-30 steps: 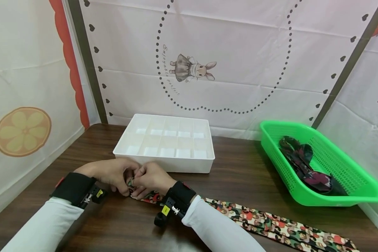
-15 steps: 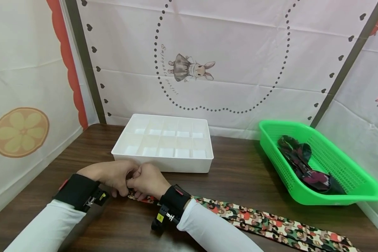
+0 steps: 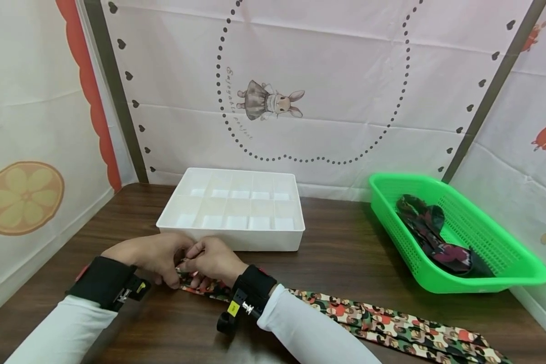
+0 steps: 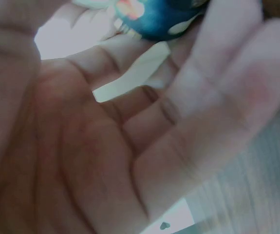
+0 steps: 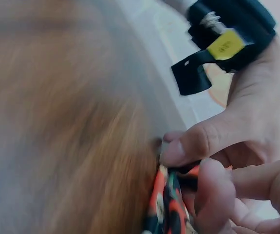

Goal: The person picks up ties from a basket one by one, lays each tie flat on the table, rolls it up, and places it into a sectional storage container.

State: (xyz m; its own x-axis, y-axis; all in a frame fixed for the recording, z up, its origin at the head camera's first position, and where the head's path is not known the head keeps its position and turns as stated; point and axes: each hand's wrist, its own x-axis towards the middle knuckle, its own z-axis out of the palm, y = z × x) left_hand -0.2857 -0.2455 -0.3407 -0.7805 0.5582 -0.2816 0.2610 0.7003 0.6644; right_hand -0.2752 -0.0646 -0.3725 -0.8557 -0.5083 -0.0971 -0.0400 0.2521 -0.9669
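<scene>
Bright, even head view; hazy wrist views, the tabletop (image 5: 57,122) blurred.

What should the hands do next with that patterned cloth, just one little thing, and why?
Maybe roll one end of the patterned cloth over slightly, because the left hand and right hand both pinch that end, while the rest stretches across the table, unrolled.

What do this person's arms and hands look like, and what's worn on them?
The left hand and right hand are bare. The left sleeve and right sleeve are plain white. Each wrist wears a broad black band with a small black mount bearing a yellow label and a silvery screw.
</scene>
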